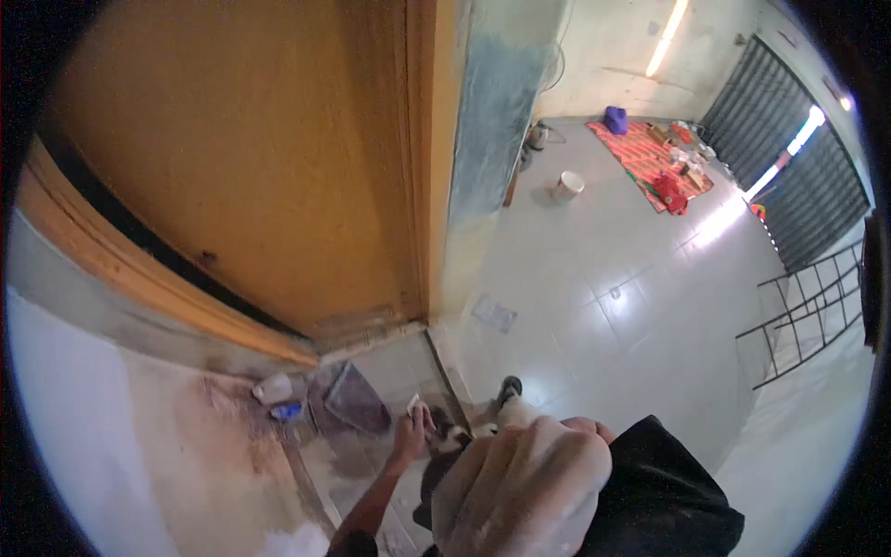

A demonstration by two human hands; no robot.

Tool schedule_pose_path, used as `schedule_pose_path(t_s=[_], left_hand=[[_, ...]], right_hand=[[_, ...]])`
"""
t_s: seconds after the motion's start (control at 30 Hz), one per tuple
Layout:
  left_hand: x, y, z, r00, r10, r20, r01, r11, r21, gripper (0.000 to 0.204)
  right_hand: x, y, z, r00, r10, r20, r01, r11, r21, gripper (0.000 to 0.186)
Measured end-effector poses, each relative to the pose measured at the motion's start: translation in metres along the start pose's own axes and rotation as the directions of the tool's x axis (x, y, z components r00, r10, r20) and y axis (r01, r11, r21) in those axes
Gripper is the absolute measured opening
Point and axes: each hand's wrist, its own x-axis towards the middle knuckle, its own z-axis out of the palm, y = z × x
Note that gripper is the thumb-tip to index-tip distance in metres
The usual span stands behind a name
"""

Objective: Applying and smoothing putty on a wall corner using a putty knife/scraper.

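Left hand (pixel 415 432): grasping, fingers pinched around a small pale piece (pixel 414 404).
Pale piece: at the fingertips, on the side away from the forearm; too small to tell its long axis.
Nearer hand: the left, already touching it.
Right hand: cannot be made out, its grip untold.
Dark angular slab (pixel 357 401): just left of the grip, apart from it.
Blue packet (pixel 287 411): farther left.
Wooden door (pixel 251 167): beyond the grip, leftward.
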Motion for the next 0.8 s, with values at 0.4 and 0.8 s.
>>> schedule_pose_path(t_s=[0.4,0.8], left_hand=[[0.056,-0.010,0.022,0.996,-0.090,0.000,0.090,0.996,0.017,0.045],[0.176,0.304,0.092,0.860,0.507,0.060,-0.428,0.781,-0.455,0.039]], right_hand=[[-0.067,-0.019,-0.061,0.983,-0.165,-0.084,0.169,0.984,0.048,0.017],[-0.158,0.069,-0.262,0.695,0.368,-0.618,-0.719,0.366,-0.591,0.029]])
